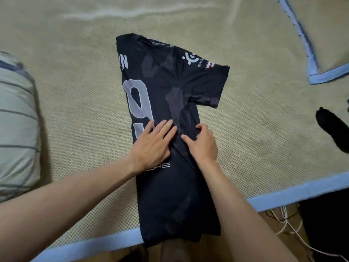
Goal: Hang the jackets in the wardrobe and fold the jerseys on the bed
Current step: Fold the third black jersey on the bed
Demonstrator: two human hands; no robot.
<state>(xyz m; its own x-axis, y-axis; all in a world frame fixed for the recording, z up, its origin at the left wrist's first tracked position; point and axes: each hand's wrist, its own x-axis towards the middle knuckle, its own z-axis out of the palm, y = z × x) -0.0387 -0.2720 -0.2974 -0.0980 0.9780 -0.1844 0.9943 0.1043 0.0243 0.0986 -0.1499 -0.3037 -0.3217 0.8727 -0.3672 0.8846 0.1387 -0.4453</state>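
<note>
A bed point(255, 138) covered by one woven, beige mat with smooth blue edging carries one dark, silky jersey point(170, 87), folded lengthwise, a single sleeve sticking out right. Of two hands, the left hand point(153, 146) lies spread flat on it; the right hand point(203, 143) has fingers curled, bunching the cloth. One striped pillow point(17, 120) lies left.
</note>
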